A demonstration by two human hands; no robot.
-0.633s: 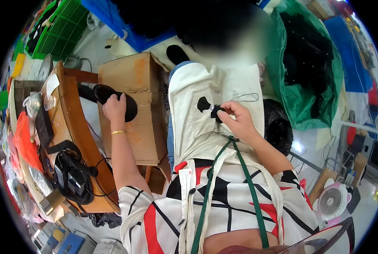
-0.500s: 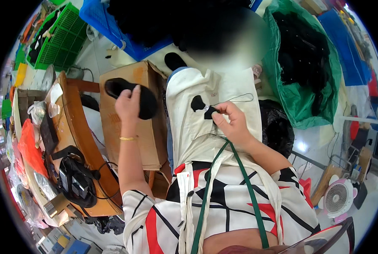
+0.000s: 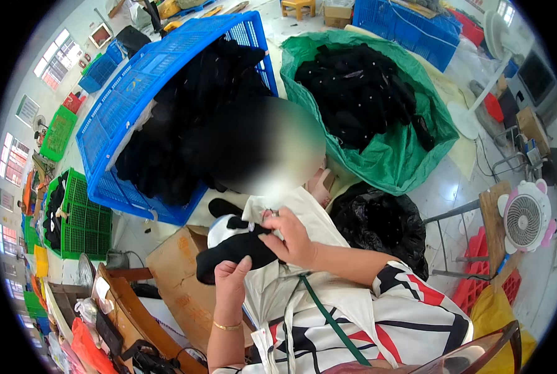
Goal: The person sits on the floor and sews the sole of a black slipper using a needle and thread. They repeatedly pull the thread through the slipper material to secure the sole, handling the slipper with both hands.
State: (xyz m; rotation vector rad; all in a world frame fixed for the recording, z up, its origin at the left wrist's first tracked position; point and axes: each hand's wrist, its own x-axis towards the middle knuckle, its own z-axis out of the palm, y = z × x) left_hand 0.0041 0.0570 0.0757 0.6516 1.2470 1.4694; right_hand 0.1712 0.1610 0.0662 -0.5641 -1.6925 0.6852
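Note:
A black cloth shoe (image 3: 219, 257), slipper-like in shape, lies across my lap with its rounded end toward the left. My left hand (image 3: 230, 282) pinches its near edge, the thumb on top. At the shoe's other end, my right hand (image 3: 293, 238) has thumb and fingers pressed together on a small black bow-shaped piece (image 3: 236, 222) with a pale shiny middle. The piece is right against the shoe; whether the two are joined I cannot tell. Beneath both hands spreads my cream apron (image 3: 319, 215).
Ahead, a blue crate (image 3: 129, 81) and a green sack (image 3: 409, 171) hold heaped black items. A black bag (image 3: 409, 234) sits right of my lap, a cardboard box (image 3: 172, 258) left. Also around me: a wooden table (image 3: 126, 293), a green crate (image 3: 88, 218), a white fan (image 3: 528, 215).
My left hand has brought the shoe from above the cardboard box over to my lap, against the bow-shaped piece in my right hand. The view has swung up, showing more of the room.

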